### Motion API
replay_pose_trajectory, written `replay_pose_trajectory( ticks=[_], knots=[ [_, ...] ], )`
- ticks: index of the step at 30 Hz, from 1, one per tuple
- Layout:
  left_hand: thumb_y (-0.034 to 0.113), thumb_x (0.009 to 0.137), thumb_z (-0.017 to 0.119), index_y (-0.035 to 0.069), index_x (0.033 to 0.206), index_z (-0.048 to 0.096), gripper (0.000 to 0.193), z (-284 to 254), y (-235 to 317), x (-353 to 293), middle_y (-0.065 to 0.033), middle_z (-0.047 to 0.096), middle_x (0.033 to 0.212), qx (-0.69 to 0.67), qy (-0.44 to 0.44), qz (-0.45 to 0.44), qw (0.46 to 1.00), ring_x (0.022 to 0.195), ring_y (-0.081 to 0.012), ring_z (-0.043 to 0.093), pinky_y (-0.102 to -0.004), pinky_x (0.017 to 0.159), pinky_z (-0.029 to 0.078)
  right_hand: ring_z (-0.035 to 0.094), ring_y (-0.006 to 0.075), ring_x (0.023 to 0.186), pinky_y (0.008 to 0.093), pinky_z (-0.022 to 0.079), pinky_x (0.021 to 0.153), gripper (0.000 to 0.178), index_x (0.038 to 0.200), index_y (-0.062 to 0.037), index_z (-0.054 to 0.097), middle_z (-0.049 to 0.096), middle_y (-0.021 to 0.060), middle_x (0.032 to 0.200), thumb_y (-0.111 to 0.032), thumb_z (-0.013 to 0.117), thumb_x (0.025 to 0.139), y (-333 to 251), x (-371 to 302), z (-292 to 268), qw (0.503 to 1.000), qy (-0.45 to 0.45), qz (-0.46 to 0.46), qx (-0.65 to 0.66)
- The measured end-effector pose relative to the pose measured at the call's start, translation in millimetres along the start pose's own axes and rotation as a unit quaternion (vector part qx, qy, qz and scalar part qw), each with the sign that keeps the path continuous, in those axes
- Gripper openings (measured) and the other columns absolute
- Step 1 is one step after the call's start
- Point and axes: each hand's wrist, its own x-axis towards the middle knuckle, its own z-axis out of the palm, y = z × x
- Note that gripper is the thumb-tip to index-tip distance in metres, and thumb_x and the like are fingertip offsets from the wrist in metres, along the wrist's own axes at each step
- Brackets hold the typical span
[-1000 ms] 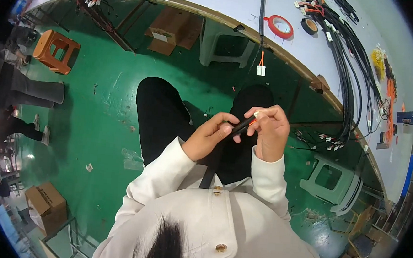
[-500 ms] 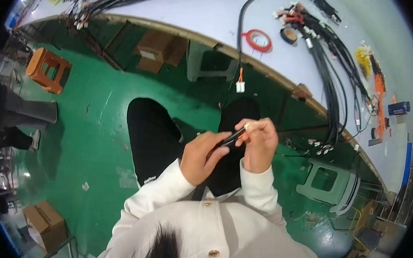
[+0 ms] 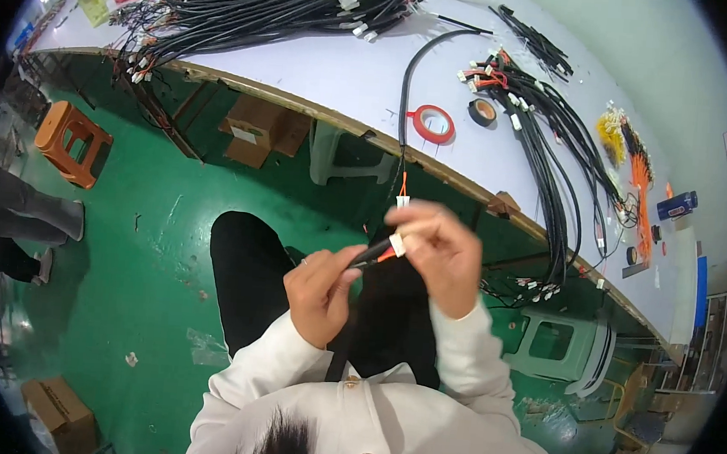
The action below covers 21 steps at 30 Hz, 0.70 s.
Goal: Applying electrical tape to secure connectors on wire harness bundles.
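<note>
In front of my lap, my left hand (image 3: 318,291) is closed around a black cable (image 3: 372,253) near its end. Short orange wires (image 3: 387,255) run from that end into a white connector (image 3: 397,245). The fingertips of my right hand (image 3: 444,258) pinch the connector's far side; its upper fingers are smeared by motion. Just beyond them, a second white connector (image 3: 403,201) hangs on orange wires from another black cable (image 3: 406,87), which lies over the table's edge. My right fingers partly cover that hanging connector's lower end.
On the white table (image 3: 307,71) are a red tape roll (image 3: 431,125), a black tape roll (image 3: 482,111) and bundles of black cables (image 3: 269,9). Orange wires (image 3: 640,196) lie farther right. A green stool (image 3: 551,346) and an orange stool (image 3: 72,143) stand on the floor. Someone's legs (image 3: 32,204) show at left.
My view has tilted up, showing more of the table. My left hand has shifted left along with the cable. My right upper fingers have lifted toward the hanging connector, and the held connector shows more fully.
</note>
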Motion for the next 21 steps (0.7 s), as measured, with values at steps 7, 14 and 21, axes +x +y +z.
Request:
replay_pose_trajectory(
  ticks=[7, 14, 21],
  knots=[
    [0.003, 0.082, 0.059, 0.002, 0.102, 0.064, 0.020, -8, 11, 24, -0.0086, 0.049, 0.063, -0.079, 0.075, -0.057, 0.992, 0.055, -0.0203, 0.048, -0.0281, 0.051, 0.038, 0.045, 0.0328, 0.116, 0.0378, 0.032, 0.100, 0.052, 0.120, -0.0028, 0.052, 0.051, 0.0185, 0.122, -0.026, 0.067, 0.076, 35, 123, -73, 0.882, -0.004, -0.140, -0.450],
    [0.012, 0.087, 0.056, 0.001, 0.107, 0.062, 0.023, -17, 4, 16, -0.0065, 0.055, 0.069, -0.078, 0.052, -0.092, 0.991, 0.060, -0.0135, 0.047, -0.0238, 0.055, 0.036, 0.056, 0.0183, 0.103, 0.0279, 0.041, 0.091, 0.045, 0.117, 0.0022, 0.055, 0.058, 0.0129, 0.116, -0.015, 0.068, 0.078, 41, 119, -81, 0.922, 0.072, -0.065, -0.375],
    [0.007, 0.086, 0.055, -0.002, 0.131, 0.040, 0.048, -27, 24, 15, -0.0080, 0.054, 0.068, -0.142, -0.028, -0.115, 0.983, 0.061, -0.0154, 0.049, -0.0243, 0.059, 0.040, 0.059, 0.0201, 0.098, 0.0327, 0.046, 0.089, 0.070, 0.123, 0.0080, 0.047, 0.057, 0.0165, 0.116, -0.022, 0.078, 0.067, 13, -18, 0, 0.985, 0.011, 0.129, 0.117]
  ],
)
